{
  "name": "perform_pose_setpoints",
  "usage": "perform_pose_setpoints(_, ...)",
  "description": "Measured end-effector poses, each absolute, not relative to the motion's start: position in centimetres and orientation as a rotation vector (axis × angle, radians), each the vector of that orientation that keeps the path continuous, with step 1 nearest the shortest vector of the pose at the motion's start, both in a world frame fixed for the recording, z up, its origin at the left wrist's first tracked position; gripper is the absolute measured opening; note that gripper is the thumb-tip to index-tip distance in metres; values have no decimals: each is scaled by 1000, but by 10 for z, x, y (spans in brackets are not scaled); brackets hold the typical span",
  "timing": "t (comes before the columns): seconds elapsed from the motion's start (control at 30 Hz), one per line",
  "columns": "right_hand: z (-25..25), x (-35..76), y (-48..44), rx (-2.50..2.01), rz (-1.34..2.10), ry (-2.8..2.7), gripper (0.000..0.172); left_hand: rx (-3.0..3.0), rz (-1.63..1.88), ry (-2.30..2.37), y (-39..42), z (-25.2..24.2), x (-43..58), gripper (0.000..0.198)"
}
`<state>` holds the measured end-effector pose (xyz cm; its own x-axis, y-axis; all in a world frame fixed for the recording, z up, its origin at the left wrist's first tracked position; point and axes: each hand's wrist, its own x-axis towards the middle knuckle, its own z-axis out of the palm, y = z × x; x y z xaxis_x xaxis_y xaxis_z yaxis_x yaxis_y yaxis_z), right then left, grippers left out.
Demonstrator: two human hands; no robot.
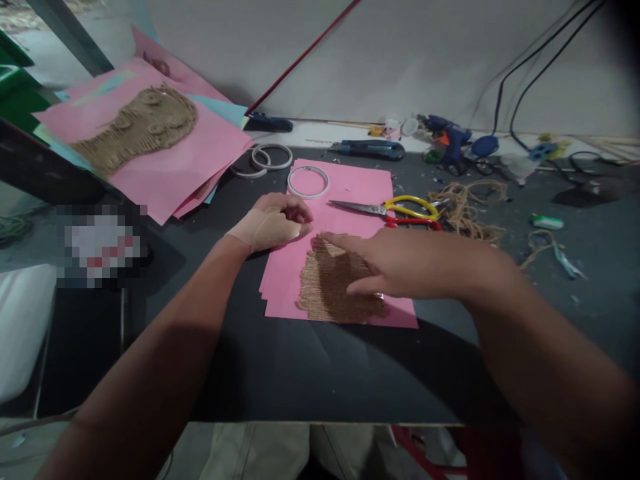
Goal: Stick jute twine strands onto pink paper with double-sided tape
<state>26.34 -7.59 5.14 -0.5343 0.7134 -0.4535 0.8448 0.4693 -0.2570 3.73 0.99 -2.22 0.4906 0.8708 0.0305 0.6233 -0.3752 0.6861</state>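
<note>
A patch of brown twine (pixel 330 287), laid in close rows with ragged edges, lies on pink paper (pixel 280 293). My right hand (pixel 407 263) rests over its upper right part with the index finger stretched out and the thumb apart, so some of the patch is hidden. At the paper's left edge is my left hand (pixel 273 223), its fingers curled in; what they hold, if anything, cannot be made out. Scissors (pixel 385 210) with one yellow and one red handle lie with blades parted just beyond my right hand. A white ring (pixel 309 182) sits on the paper's far left corner.
Loose twine (pixel 470 210) is heaped right of the scissors. A blue cutter knife (pixel 373 149) and a blue glue gun (pixel 453 143) lie along the back wall. More pink sheets (pixel 200 167), one bearing a larger twine shape (pixel 150 120), are stacked at the left.
</note>
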Motion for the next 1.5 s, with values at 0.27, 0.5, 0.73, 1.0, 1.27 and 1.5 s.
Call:
perform_pose_setpoints(0.27,37,246,-91,1433,-362,2461,85,2115,515,1187,12,-23,36,18)
perform_pose_setpoints(0.5,39,243,-85,1543,-376,2482,87,2129,514,1158,14,-26,35,21)
perform_pose_setpoints(0.73,33,244,-76,1437,-474,2492,69,2162,492,1162,15,-26,33,22)
perform_pose_setpoints(1.0,23,240,-96,1520,-370,2520,65,2129,514,1167,16,-27,34,22)
perform_pose_setpoints(1.27,4,239,-113,1653,-172,2504,73,2139,493,1170,15,-27,34,25)
perform_pose_setpoints(1.5,0,247,-113,1601,-191,2595,60,2111,585,1182,14,-30,34,22)
